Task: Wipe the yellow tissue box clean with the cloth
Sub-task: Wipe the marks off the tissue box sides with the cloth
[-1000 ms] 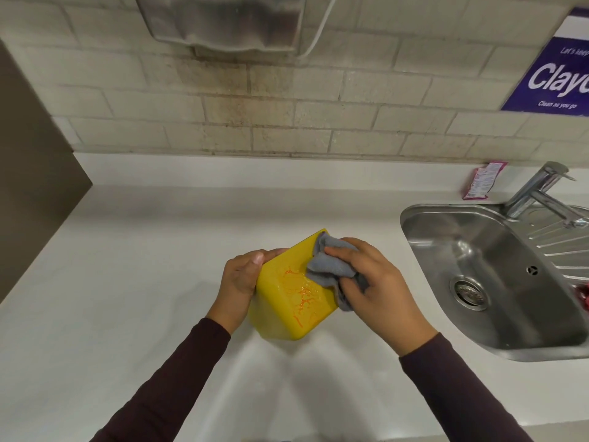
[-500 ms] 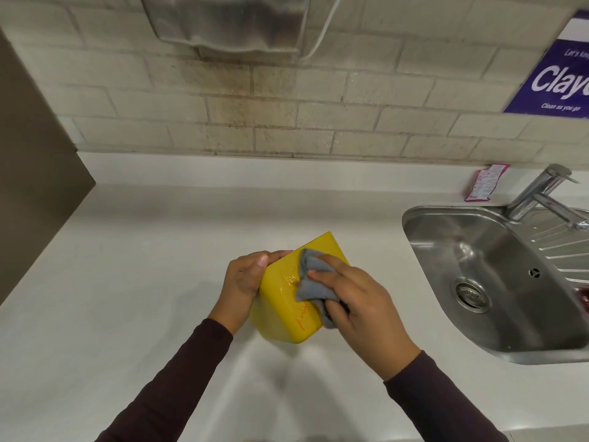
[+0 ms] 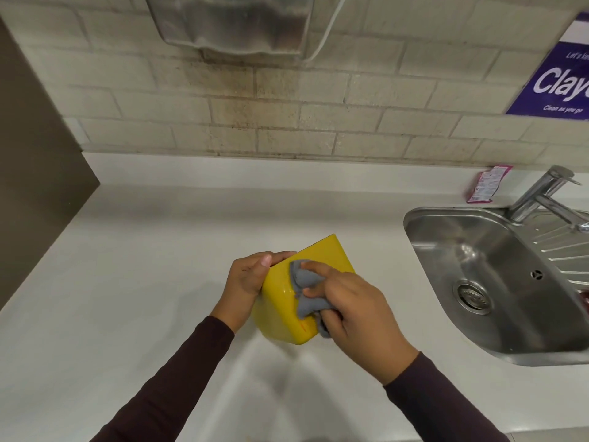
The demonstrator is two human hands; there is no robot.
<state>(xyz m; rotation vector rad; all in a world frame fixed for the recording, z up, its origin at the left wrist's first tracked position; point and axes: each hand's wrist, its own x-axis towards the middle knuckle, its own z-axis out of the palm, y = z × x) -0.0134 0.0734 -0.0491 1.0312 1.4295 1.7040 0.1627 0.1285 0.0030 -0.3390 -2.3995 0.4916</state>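
Note:
A yellow tissue box (image 3: 283,307) is held tilted above the white counter (image 3: 143,266), one glossy face turned up toward me. My left hand (image 3: 248,282) grips its left side, thumb on the upper edge. My right hand (image 3: 353,301) holds a bunched grey cloth (image 3: 306,291) and presses it against the upturned face, index finger stretched over the cloth. A small orange mark shows near the box's lower corner, just below the cloth.
A steel sink (image 3: 497,282) with a tap (image 3: 538,196) lies to the right. A pink sachet (image 3: 486,183) leans on the upstand behind it. A metal dispenser (image 3: 232,23) hangs on the tiled wall above; a dark panel (image 3: 35,173) borders the left.
My right hand has dragged the cloth leftward and down across the box face, covering the orange scribbles seen a second ago. The left hand keeps its hold.

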